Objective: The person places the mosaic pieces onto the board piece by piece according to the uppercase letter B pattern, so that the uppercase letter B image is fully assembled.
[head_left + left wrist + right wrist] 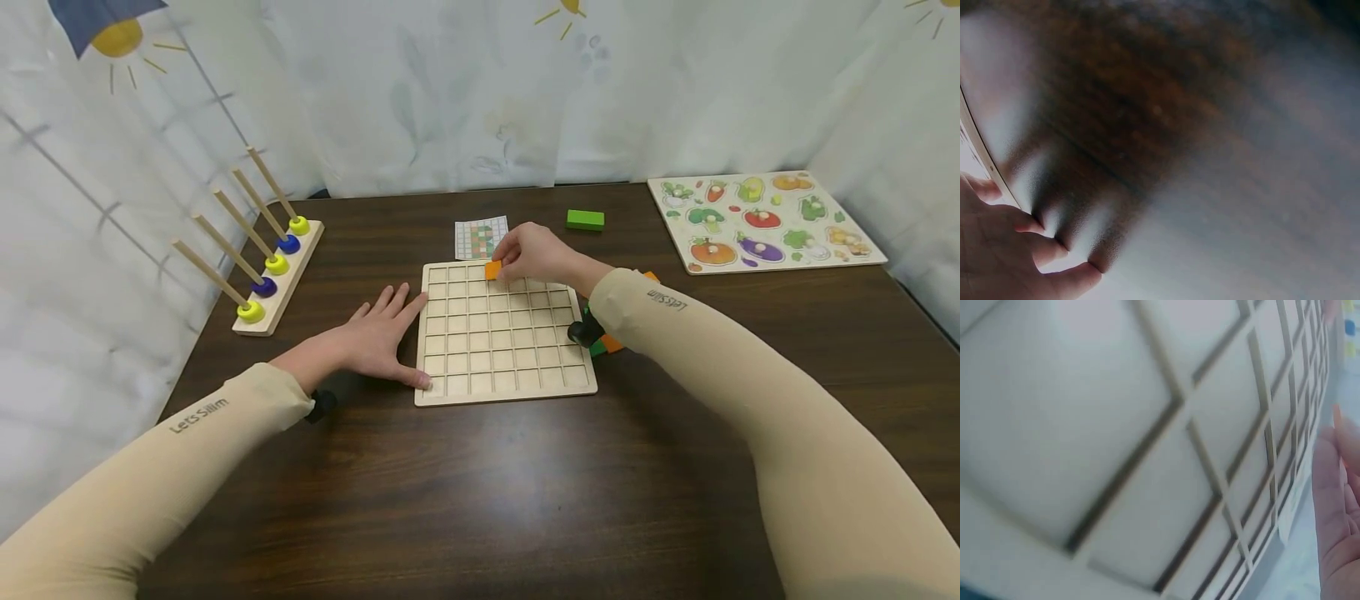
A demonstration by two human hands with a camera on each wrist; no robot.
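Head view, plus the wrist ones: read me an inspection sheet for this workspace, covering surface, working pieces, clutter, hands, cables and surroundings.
Surface: dark wood-look table, glossy with reflections.
Job's things: grid board in the middle; patterned card just beyond it; orange tile at its far row, seated or not cannot be told; green and orange pieces by its right edge, partly hidden by the right arm.
Clutter: peg stand with yellow and blue rings, left; green block, far side; vegetable puzzle, right.
Hands: left hand touches the board's left side; right hand pinches the orange tile.
Cables: nothing seen.
Surroundings: pale printed curtain.
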